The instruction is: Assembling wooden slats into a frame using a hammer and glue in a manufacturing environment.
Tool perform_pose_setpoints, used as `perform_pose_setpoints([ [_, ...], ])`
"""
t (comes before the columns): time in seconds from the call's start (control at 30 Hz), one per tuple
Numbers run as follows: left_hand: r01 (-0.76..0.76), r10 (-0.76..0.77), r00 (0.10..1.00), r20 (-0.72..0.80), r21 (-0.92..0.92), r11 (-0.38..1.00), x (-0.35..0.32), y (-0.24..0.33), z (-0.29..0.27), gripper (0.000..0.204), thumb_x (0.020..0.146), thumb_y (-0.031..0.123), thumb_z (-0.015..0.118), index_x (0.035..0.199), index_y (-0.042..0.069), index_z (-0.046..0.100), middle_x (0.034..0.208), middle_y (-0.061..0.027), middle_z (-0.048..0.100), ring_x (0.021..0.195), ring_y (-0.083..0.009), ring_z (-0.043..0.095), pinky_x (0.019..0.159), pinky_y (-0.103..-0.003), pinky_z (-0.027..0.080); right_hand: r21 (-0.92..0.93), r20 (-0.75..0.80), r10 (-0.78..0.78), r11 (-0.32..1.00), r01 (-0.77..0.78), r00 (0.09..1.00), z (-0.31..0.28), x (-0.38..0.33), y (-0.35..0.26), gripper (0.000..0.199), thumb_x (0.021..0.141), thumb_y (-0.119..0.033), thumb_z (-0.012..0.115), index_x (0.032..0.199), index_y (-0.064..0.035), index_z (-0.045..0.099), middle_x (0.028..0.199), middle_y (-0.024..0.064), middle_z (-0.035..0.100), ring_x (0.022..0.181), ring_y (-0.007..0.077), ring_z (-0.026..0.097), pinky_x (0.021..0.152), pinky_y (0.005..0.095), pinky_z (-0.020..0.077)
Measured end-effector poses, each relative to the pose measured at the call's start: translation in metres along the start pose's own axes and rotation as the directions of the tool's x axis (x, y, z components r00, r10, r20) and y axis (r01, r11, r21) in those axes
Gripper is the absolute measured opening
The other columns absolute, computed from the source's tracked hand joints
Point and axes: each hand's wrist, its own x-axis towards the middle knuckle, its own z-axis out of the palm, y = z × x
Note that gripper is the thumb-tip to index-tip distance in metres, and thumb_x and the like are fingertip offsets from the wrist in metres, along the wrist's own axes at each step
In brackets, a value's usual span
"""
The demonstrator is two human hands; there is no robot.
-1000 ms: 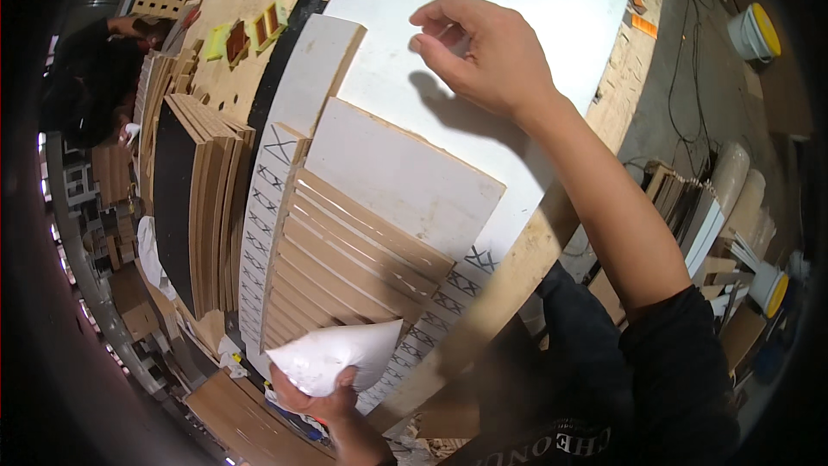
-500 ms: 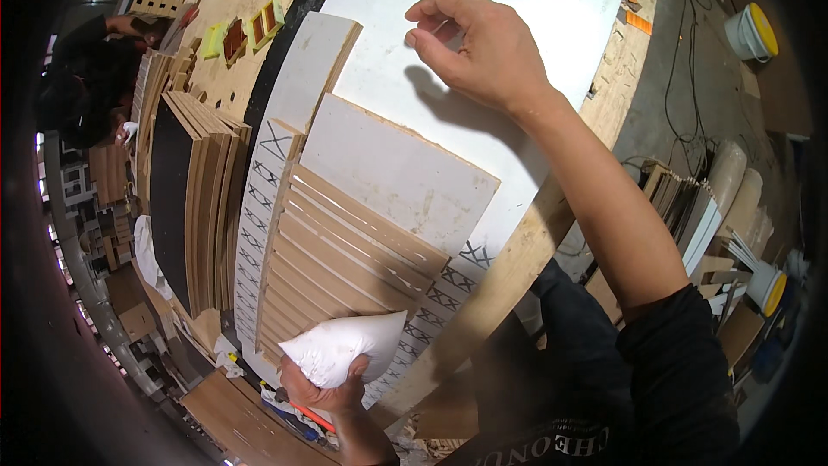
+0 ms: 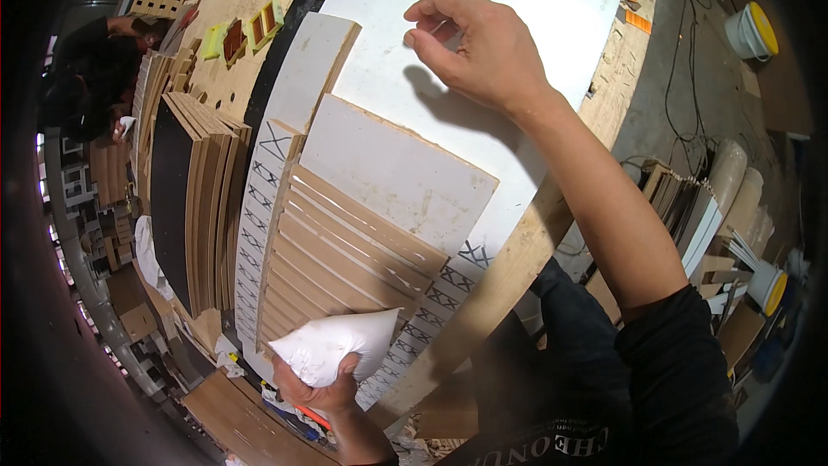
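In my left hand (image 3: pixel 321 388) is a plump white bag (image 3: pixel 332 347) with pointed corners, gripped from its near side. The bag lies over the near end of a row of narrow brown wooden strips (image 3: pixel 345 233), hiding some of them. White lines run between these strips. A flat grey-white panel (image 3: pixel 397 168) adjoins the row's far end. My right hand (image 3: pixel 479 47) hovers above a large white board (image 3: pixel 552 0), its fingers loosely curled, thumb apart, nothing between them. Strips marked with black crosses (image 3: pixel 254 224) flank the row on both sides.
To the left stands a stack of brown boards (image 3: pixel 211 198) with a black face. Beyond it, another person (image 3: pixel 82 78) works. Yellow-green framed pieces (image 3: pixel 263 24) lie on the far wooden bench. White buckets with yellow rims (image 3: pixel 752 32), cables and rolled material occupy the right-hand floor.
My left hand and the white bag have shifted slightly left and toward me. My right hand has stayed almost in place.
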Motion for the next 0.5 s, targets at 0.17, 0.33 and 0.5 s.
perform_pose_setpoints([
  [0.17, 0.034, -0.034, 0.999, 0.006, 0.06, 0.998, 0.005, 0.002, 0.0, 0.099, 0.058, 0.065, 0.073, 0.115, -0.011, 0.046, 0.084, -0.0137, 0.062, 0.071, -0.0226, 0.063, 0.061, -0.031, 0.05, -0.002, -0.005, -0.004, 1.0, 0.004, 1.0, 0.001, 0.0, 0.001, 0.027, 0.076, -0.03, 0.059, 0.091, -0.0093, 0.066, 0.078, 0.0056, 0.066, 0.076, 0.0189, 0.063, 0.069, 0.031, 0.0504],
  [0.33, 0.04, -0.036, 0.995, -0.093, 0.039, 0.998, 0.012, 0.003, 0.003, 0.093, 0.055, 0.062, 0.077, 0.109, -0.009, 0.051, 0.08, -0.0127, 0.061, 0.067, -0.0229, 0.061, 0.062, -0.032, 0.049, 0.023, 0.005, 0.011, 1.0, -0.011, 1.0, 0.0, 0.0, -0.002, 0.026, 0.077, -0.029, 0.059, 0.091, -0.0098, 0.066, 0.079, 0.0057, 0.066, 0.076, 0.0189, 0.064, 0.069, 0.0309, 0.0504],
  [0.5, 0.047, -0.042, 0.996, -0.08, 0.051, 0.998, 0.019, -0.005, 0.003, 0.093, 0.054, 0.062, 0.077, 0.108, -0.01, 0.051, 0.081, -0.0134, 0.059, 0.068, -0.0243, 0.06, 0.061, -0.033, 0.048, 0.024, 0.024, 0.036, 0.999, -0.036, 0.999, -0.001, 0.0, -0.003, 0.026, 0.076, -0.03, 0.059, 0.092, -0.0099, 0.066, 0.079, 0.0057, 0.066, 0.075, 0.0189, 0.064, 0.069, 0.0308, 0.0504],
])
